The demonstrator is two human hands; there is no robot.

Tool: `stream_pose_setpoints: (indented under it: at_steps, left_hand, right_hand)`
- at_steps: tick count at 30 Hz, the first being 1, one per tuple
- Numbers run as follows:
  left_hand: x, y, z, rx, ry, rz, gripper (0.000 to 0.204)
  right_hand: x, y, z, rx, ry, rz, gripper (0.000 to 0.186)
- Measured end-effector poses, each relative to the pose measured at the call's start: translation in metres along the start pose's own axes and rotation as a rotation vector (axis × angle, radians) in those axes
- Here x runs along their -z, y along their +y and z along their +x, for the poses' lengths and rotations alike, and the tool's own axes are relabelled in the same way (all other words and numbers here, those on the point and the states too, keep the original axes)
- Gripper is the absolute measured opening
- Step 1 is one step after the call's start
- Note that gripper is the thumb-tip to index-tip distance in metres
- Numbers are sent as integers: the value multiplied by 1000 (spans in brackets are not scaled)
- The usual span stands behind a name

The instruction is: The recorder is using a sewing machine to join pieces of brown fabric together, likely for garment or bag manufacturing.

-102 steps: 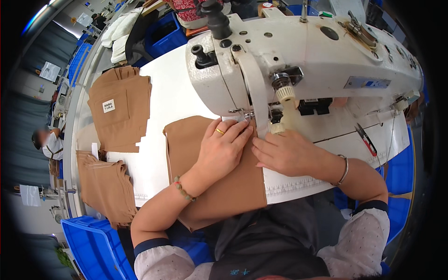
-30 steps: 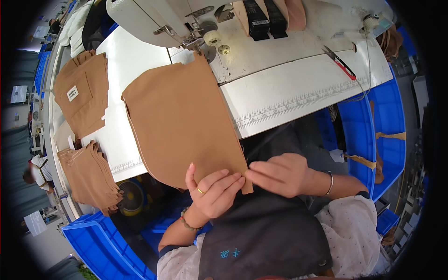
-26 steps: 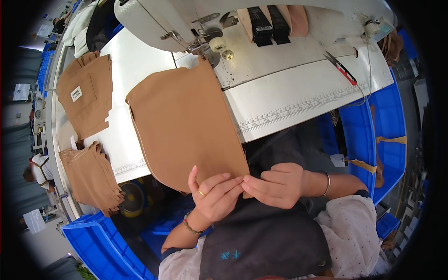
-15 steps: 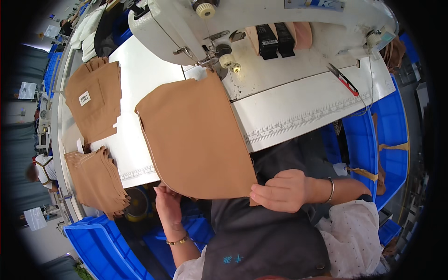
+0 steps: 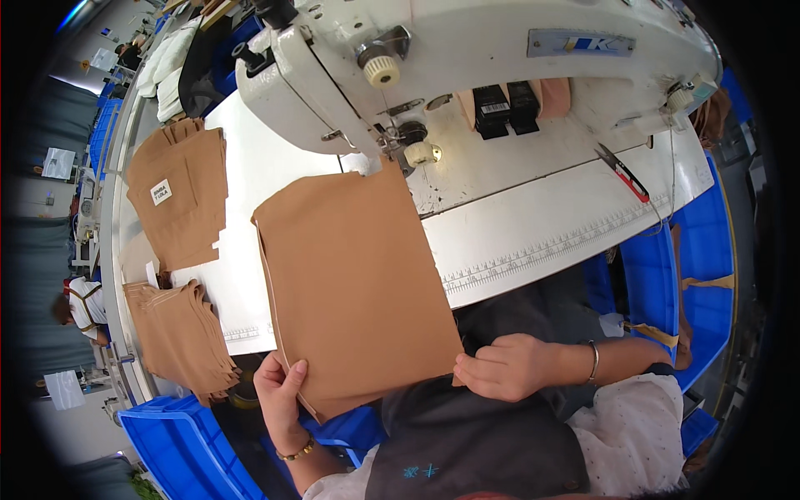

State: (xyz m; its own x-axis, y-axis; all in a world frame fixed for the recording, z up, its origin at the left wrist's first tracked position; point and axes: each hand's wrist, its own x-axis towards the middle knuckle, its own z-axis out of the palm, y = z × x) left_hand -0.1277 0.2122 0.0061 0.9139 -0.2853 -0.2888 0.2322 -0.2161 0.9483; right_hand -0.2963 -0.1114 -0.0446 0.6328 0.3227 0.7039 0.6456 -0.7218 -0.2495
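Small white rectangular label (image 5: 161, 192) on the upper stack of tan fabric pieces (image 5: 179, 192); blue-and-silver rectangular nameplate (image 5: 580, 42) on the white sewing machine (image 5: 467, 58) arm.

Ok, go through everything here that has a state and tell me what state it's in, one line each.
Tan fabric panel: flat on the table, near edge hanging over, held at both lower corners.
Left hand: grip shut on the panel's lower left corner.
Right hand: pinching the panel's lower right corner.
Sewing machine: the panel's far corner lies by its needle.
Snips: lying on the table.
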Motion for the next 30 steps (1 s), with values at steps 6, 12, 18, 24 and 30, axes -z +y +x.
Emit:
stream_pose_setpoints:
  at_steps: [6,12,18,24,30]
  left_hand:
    - [-7,12,6,14,18,74,14]
    - [-7,19,29,7,15,130,17]
    - [-11,31,48,-12,-18,174,17]
    - [-14,33,66,-37,-16,226,16]
    - [-16,35,91,-71,-22,287,17]
  right_hand:
    - [2,8,2,4,-20,6,18]
    - [0,22,12,35,-15,-20,20]
    - [4,36,21,62,-28,-68,20]
    - [3,53,31,74,-77,-124,26]
    - [-2,73,39,63,-95,-99,18]
